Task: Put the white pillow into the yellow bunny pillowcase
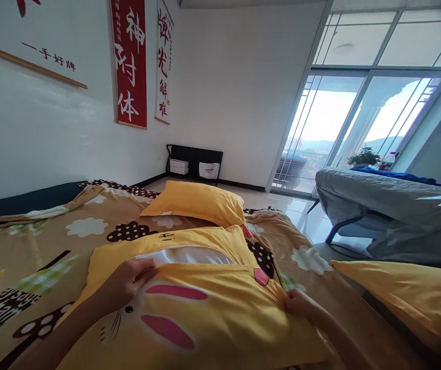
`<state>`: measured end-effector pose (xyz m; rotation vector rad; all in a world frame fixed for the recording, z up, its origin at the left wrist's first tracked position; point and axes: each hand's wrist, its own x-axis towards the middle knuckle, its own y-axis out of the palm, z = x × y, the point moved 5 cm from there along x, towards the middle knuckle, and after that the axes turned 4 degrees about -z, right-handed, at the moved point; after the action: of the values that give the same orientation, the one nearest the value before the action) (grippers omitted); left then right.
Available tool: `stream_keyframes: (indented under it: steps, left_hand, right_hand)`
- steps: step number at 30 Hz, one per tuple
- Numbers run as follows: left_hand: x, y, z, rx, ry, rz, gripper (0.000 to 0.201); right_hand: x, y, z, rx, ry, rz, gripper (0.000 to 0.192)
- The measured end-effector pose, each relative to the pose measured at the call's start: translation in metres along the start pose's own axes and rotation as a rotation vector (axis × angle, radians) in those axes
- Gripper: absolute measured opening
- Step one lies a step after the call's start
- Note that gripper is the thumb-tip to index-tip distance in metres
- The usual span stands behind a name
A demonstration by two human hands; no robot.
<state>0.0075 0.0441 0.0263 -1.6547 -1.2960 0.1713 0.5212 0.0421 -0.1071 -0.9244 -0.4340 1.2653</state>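
Observation:
In front of me lies a yellow pillowcase [236, 308] printed with a rabbit that has pink ears. Its opening gapes near the far side, and a white pillow [189, 255] shows inside. My left hand [135, 275] pinches the edge of the opening at its left part. On the right, my right hand [301, 303] is closed on the pillowcase's side edge, close to a pink heart print. Some fingers of both hands are hidden by the cloth and the hands themselves.
A second yellow pillow [197, 201] lies beyond on the patterned blanket [85, 226]. Another yellow pillow [409, 288] sits at the right. A plastic-covered table [390, 192] stands by the glass doors, and a low black rack [194, 155] stands against the far wall.

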Motion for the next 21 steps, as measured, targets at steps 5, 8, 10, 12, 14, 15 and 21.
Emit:
stream_keyframes:
  steps: [5, 8, 10, 12, 14, 15, 21]
  left_hand:
    - [0.006, 0.004, -0.005, -0.022, -0.003, -0.022, 0.044]
    - [0.010, 0.000, -0.013, -0.049, 0.045, -0.183, 0.044]
    - [0.012, -0.004, -0.016, -0.084, 0.062, -0.243, 0.043]
    - [0.012, -0.011, -0.015, -0.130, 0.048, -0.263, 0.042]
    - [0.010, -0.018, -0.008, -0.173, -0.009, -0.289, 0.044]
    - [0.009, -0.021, -0.003, -0.187, -0.045, -0.308, 0.045]
    - [-0.003, -0.007, 0.028, -0.080, -0.129, -0.203, 0.045]
  right_hand:
    - [-0.007, 0.000, -0.012, 0.239, 0.011, 0.167, 0.056]
    - [-0.003, 0.010, -0.009, 0.290, 0.043, 0.185, 0.063]
    - [-0.002, 0.014, -0.006, 0.238, 0.077, 0.158, 0.060]
    - [-0.006, 0.011, -0.001, 0.203, 0.100, 0.154, 0.057]
    - [-0.014, 0.005, 0.006, 0.270, 0.088, 0.213, 0.061]
    - [-0.019, 0.000, 0.009, 0.345, 0.088, 0.243, 0.065]
    - [-0.019, -0.018, 0.002, 0.330, 0.109, 0.153, 0.051]
